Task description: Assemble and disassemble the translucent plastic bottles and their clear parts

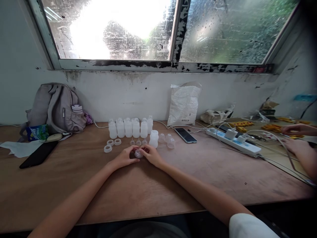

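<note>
Both of my hands meet over the table around a small clear round piece [138, 153], which looks like a baby bottle collar with a nipple. My left hand [125, 156] grips it from the left, and the fingers of my right hand [151, 155] press on its right side. Just beyond my fingers stand several clear nipples [138, 142]. An open white baby bottle [154, 138] is upright behind my right hand. Loose collar rings [108, 148] lie to the left, and translucent caps [170, 142] are on the right. Several capped bottles [128, 128] form a row behind.
A grey backpack [55, 105] and a black phone [39, 154] are at left. Toward the right are a white plastic bag [184, 104], another phone [185, 135] and a power strip [247, 147] with cables. Another person's hands [296, 145] work among yellow parts [241, 124] at far right.
</note>
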The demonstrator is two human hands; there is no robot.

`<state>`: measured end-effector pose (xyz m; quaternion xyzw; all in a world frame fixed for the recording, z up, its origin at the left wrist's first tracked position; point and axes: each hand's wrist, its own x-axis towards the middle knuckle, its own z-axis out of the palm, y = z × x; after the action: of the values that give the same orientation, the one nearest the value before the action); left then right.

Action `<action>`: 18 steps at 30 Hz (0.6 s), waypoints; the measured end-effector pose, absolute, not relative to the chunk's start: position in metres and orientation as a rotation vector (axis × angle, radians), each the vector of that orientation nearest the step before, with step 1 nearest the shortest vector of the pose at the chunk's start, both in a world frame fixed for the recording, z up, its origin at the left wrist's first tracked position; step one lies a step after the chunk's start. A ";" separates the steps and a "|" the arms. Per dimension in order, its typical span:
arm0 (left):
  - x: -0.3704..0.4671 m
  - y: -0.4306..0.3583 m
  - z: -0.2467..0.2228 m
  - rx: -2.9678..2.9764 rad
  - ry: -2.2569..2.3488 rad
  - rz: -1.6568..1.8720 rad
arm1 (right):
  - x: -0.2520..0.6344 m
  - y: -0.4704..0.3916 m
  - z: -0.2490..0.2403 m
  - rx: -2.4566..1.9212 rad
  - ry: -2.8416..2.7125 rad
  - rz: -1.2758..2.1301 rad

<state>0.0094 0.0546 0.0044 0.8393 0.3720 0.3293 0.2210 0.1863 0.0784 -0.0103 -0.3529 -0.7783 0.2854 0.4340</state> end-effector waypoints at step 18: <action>0.023 0.046 0.001 2.052 1.222 1.177 | 0.183 0.070 -0.011 -0.782 -1.756 1.146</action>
<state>0.0230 0.0460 0.0008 0.7487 0.4457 0.4296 0.2371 0.1828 0.0695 -0.0112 -0.3144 -0.7060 0.4607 0.4365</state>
